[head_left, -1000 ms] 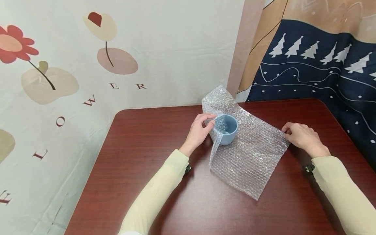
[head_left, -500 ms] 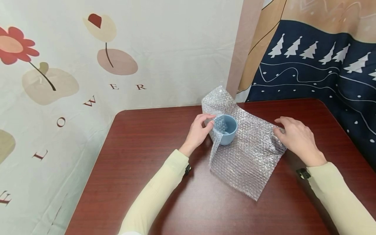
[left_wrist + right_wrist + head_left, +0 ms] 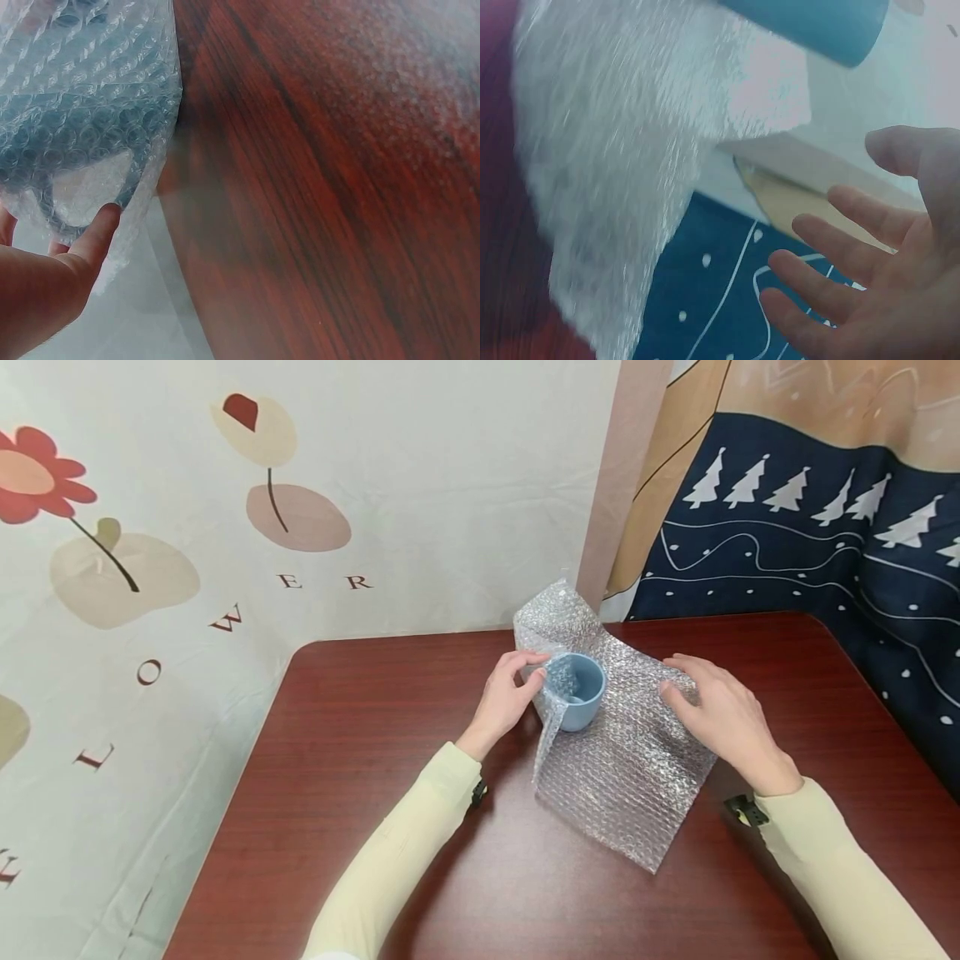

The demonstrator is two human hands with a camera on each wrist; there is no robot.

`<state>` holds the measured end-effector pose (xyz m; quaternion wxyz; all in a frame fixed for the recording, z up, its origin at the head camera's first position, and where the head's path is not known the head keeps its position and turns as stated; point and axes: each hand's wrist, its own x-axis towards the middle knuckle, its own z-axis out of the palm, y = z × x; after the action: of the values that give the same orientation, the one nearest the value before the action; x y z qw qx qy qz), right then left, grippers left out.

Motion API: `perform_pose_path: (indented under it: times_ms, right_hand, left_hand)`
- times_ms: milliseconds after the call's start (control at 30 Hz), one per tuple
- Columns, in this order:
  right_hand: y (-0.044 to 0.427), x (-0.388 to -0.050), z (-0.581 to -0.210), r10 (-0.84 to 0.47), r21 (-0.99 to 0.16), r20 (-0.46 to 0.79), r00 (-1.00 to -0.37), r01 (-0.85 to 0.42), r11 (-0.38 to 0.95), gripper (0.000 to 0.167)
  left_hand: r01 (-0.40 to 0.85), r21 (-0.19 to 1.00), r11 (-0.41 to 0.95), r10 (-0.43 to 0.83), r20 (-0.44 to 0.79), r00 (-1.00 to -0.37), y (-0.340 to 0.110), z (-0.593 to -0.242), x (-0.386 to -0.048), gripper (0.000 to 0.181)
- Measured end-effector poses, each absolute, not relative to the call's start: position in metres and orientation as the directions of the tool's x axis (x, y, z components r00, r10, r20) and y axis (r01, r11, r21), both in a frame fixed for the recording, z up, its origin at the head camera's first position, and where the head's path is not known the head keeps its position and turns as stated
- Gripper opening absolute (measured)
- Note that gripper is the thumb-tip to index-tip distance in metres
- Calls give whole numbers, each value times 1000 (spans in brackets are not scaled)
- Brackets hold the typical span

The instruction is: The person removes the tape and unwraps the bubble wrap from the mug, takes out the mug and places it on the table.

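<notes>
1. Sitting upright on the right half of the bench, a light-blue, smooth-sided cup [image 3: 581, 715] has its mouth facing up, with a handle [image 3: 133, 184] showing through film in the left wrist view.
2. Beneath and around it lies a clear, shiny sheet of plastic bubble wrap [image 3: 630, 781]. Its left flap rises over the cup's left side and handle, dipping into the mouth.
3. Covering looks only begun, I judge: the left side is clad, while the right wall and most of the mouth are bare. The wide right and near parts of the sheet are not yet folded up.
4. At the handle, the left hand [image 3: 505, 697] pinches the flap against the cup, thumb and forefinger bent.
5. To the right, the right hand [image 3: 723, 710] hangs over the sheet's edge, fingers loose and apart, gripping nothing; the right wrist view shows it clear of the film.
6. Below everything is the reddish-brown, wood-grained bench [image 3: 360, 735]; behind it hang a pale flower-printed cloth [image 3: 450, 485] and a navy tree-printed cloth [image 3: 787, 547].
</notes>
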<state>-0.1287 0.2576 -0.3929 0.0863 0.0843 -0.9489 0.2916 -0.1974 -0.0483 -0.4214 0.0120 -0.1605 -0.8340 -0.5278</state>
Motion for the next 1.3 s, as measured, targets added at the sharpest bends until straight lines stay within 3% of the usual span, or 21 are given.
perform_pose_path:
  times_ms: [333, 967, 1300]
  right_hand:
    - [224, -133, -397, -203, -671, 107, -973, -221, 708, 65]
    - [197, -156, -423, -346, -917, -9, -938, -131, 378, 65]
    - [195, -157, -425, -306, -874, 12, -952, -159, 459, 66]
  left_hand:
    - [273, 884, 378, 254, 184, -949, -49, -423, -197, 32]
    - [279, 885, 373, 256, 191, -947, -49, -423, -197, 32]
    - [272, 892, 360, 275, 177, -945, -50, -423, -197, 33]
